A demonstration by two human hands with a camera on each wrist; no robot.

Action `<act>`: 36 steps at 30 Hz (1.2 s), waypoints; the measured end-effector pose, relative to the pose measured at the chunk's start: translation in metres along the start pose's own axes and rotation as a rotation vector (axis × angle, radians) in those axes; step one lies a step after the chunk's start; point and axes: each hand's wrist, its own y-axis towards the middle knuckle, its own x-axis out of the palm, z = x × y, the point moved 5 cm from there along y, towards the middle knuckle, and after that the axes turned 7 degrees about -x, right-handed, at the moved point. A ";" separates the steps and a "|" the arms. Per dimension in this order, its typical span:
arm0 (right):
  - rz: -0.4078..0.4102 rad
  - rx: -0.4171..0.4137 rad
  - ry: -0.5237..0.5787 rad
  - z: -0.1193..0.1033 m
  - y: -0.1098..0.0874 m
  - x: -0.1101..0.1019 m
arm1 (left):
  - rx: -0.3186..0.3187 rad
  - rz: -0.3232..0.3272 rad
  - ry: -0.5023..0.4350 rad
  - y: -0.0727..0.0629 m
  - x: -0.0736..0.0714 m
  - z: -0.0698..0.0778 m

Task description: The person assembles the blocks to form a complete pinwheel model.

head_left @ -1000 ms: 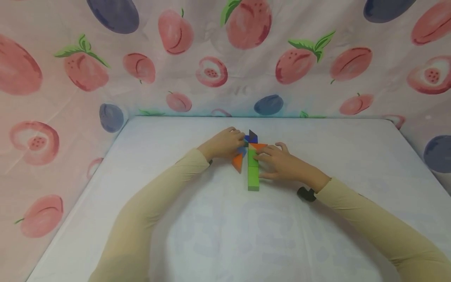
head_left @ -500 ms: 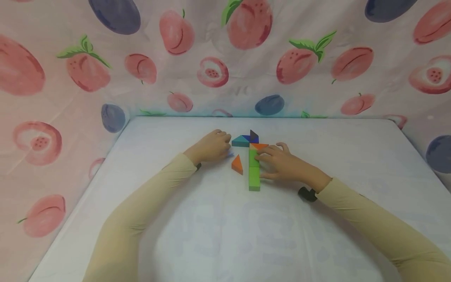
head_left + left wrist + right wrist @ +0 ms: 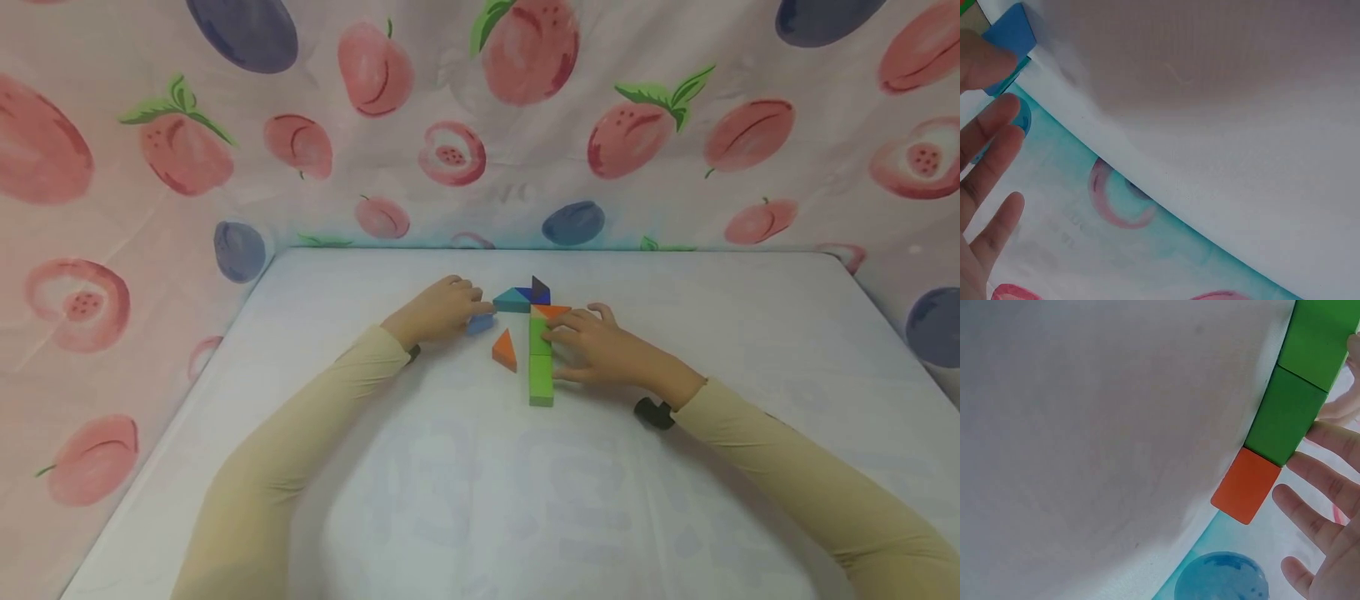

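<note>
In the head view my left hand (image 3: 438, 310) is at the left of a row of blocks, with a light blue block (image 3: 481, 323) at its thumb and index finger. The left wrist view shows the thumb lying across this blue block (image 3: 1013, 31), the other fingers spread. My right hand (image 3: 600, 346) rests along the right side of two green blocks (image 3: 541, 379), fingertips at their edge and fingers extended. Past their far end lies an orange block (image 3: 551, 311), whose orange face (image 3: 1246, 486) also shows in the right wrist view.
A loose orange triangular block (image 3: 506, 352) lies left of the green blocks. Behind them are a teal triangular block (image 3: 512, 300), a dark blue block (image 3: 545, 297) and a dark upright piece (image 3: 538, 288). A fruit-print cloth (image 3: 517, 183) stands behind the white table (image 3: 465, 500).
My left hand has drawn left with the light blue block, away from the row, uncovering the teal block and the loose orange triangle. My right hand stays at the green blocks.
</note>
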 end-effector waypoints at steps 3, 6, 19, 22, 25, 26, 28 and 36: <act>-0.005 0.008 0.001 0.001 0.000 0.001 | 0.007 -0.006 -0.016 -0.001 0.000 0.001; -0.009 0.014 0.004 0.001 0.000 0.001 | 0.002 -0.019 -0.030 0.000 0.001 0.003; -0.016 0.016 -0.003 0.000 0.001 0.000 | 0.021 0.003 -0.056 -0.003 0.006 0.004; -0.014 0.014 0.000 0.000 0.001 0.000 | 0.043 0.029 -0.077 -0.003 0.005 0.006; -0.014 0.012 -0.003 0.001 0.001 0.000 | 0.070 0.044 -0.091 -0.002 0.004 0.010; -0.015 0.012 -0.005 0.001 0.001 0.001 | 0.078 0.045 -0.093 -0.002 0.004 0.012; -0.016 0.011 -0.007 0.001 0.001 0.001 | 0.084 0.035 -0.095 -0.001 0.004 0.015; -0.013 -0.006 -0.002 0.000 0.001 -0.001 | 0.073 -0.011 -0.088 0.003 0.006 0.024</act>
